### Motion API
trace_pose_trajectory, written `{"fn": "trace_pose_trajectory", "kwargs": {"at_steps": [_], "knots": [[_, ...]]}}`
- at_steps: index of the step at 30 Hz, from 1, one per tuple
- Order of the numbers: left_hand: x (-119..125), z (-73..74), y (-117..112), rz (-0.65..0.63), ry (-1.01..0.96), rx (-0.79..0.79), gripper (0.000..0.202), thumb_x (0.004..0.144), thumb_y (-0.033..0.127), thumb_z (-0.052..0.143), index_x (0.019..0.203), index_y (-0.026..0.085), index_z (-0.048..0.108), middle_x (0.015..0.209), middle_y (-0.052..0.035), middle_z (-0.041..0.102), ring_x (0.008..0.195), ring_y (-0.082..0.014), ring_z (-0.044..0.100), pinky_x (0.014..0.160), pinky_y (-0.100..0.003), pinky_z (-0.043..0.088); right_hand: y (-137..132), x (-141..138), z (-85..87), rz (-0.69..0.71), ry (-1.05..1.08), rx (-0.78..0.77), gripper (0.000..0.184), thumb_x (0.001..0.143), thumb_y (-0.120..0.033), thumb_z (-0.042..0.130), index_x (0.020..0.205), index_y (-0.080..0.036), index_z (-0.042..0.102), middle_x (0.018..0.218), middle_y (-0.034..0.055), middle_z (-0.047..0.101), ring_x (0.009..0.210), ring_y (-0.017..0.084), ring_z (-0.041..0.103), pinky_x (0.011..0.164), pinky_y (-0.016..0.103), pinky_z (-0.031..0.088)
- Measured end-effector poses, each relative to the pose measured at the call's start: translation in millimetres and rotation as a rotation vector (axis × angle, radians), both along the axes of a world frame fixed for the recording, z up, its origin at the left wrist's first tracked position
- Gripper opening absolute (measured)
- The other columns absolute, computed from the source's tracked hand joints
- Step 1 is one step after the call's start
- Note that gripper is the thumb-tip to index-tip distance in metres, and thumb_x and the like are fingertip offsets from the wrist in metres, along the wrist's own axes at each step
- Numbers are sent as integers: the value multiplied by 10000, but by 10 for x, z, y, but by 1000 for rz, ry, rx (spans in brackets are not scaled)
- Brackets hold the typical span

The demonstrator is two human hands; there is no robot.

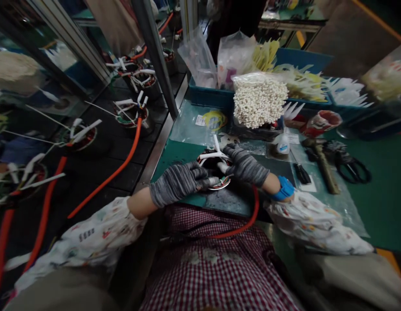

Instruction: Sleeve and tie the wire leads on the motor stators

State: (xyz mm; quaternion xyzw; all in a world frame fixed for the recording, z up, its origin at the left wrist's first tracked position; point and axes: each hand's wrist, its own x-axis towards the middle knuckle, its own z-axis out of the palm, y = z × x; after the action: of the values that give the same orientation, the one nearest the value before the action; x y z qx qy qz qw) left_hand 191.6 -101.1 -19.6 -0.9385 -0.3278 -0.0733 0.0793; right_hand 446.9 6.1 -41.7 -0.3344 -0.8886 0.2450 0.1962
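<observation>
A round motor stator (221,186) with copper windings, coloured wires and white insulating sleeves (216,152) rests on the workbench in front of me. My left hand (181,182), in a grey knit glove, grips its left and near side, the fingers reaching along the near rim. At its right side, my right hand (247,165), gloved alike, is closed on the edge, with a pale-tipped thumb or finger pointing inward over the windings. What the fingertips pinch inside the ring is too small to make out. An orange-red cable (256,207) curves below my right wrist towards my lap.
On the left, a dark conveyor (122,175) carries several similar stators (145,123) with orange cables. Behind the work stand a bundle of white sleeves (260,100) and blue bins (206,96). A hammer (326,168), scissors (352,167) and a black-handled tool (301,173) lie right.
</observation>
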Motion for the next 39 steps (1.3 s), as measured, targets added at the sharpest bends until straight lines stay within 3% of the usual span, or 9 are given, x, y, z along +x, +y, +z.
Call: {"fn": "trace_pose_trajectory", "kwargs": {"at_steps": [7, 10, 13, 17, 21, 25, 29, 34, 39], "knots": [[-31, 233, -39, -87, 101, 170, 234, 1073, 160, 566, 1171, 258, 754, 1136, -21, 822, 1106, -221, 742, 854, -343, 550, 559, -361, 111, 514, 43, -165, 334, 843, -285, 755, 1164, -202, 801, 1128, 54, 800, 919, 199, 743, 887, 361, 641], [-116, 116, -154, -59, -54, 305, 278, 1053, 114, 539, 1174, 248, 751, 1123, -9, 840, 1096, -212, 737, 937, -372, 539, 463, -352, 53, 415, 122, -124, 397, 918, -454, 708, 1217, -206, 791, 1170, 50, 780, 971, 173, 753, 915, 317, 624], [-162, -62, -199, -9, -194, 256, 265, 1051, 264, 536, 1226, 253, 735, 1337, -45, 792, 1378, -261, 634, 1197, -466, 443, 262, -138, 46, 195, 222, 42, 521, 901, -497, 775, 1336, -211, 750, 1295, 100, 737, 1152, 243, 720, 1042, 414, 603], [-108, -249, -144, -2, -311, 161, 244, 1003, 424, 665, 1198, 287, 716, 1462, -29, 727, 1600, -284, 430, 1378, -553, 191, 171, 237, 179, -192, 273, 313, 337, 976, -426, 708, 1233, -224, 787, 1220, 137, 734, 1125, 319, 684, 1048, 556, 564], [26, -313, -160, 66, -386, 129, 220, 952, 398, 796, 1082, 241, 715, 1280, -54, 794, 1483, -269, 565, 1319, -497, 347, 341, 328, 267, -537, 50, 490, 227, 959, -423, 698, 1027, -234, 804, 1270, 169, 725, 1275, 434, 599, 1151, 699, 407], [229, -328, -307, 253, -423, 153, 148, 941, 317, 790, 1044, 249, 708, 1091, -34, 808, 1309, -262, 659, 1225, -512, 467, 542, 150, 221, -603, -28, 451, 252, 993, -395, 669, 1184, -255, 754, 1440, 167, 665, 1455, 438, 493, 1242, 731, 295], [410, -414, -364, 385, -481, 318, 149, 918, 339, 782, 1002, 266, 683, 1018, -29, 782, 1130, -268, 673, 1142, -546, 529, 653, 37, 179, -691, -31, 418, 375, 1035, -332, 578, 1386, -236, 671, 1470, 192, 631, 1517, 428, 456, 1235, 713, 338], [394, -477, -298, 360, -503, 362, 194, 909, 351, 782, 1030, 259, 660, 978, -17, 774, 1091, -270, 663, 1188, -580, 511, 576, 124, 236, -558, 50, 434, 185, 982, -394, 690, 1083, -256, 759, 1418, 150, 689, 1439, 441, 521, 1203, 727, 363], [289, -446, -253, 292, -490, 313, 189, 946, 408, 799, 1010, 276, 680, 1017, 20, 788, 1114, -247, 691, 1264, -585, 463, 206, 250, 463, -349, 356, 323, 112, 997, -401, 688, 943, -306, 711, 1079, 90, 781, 1065, 302, 751, 1007, 536, 604]]}}
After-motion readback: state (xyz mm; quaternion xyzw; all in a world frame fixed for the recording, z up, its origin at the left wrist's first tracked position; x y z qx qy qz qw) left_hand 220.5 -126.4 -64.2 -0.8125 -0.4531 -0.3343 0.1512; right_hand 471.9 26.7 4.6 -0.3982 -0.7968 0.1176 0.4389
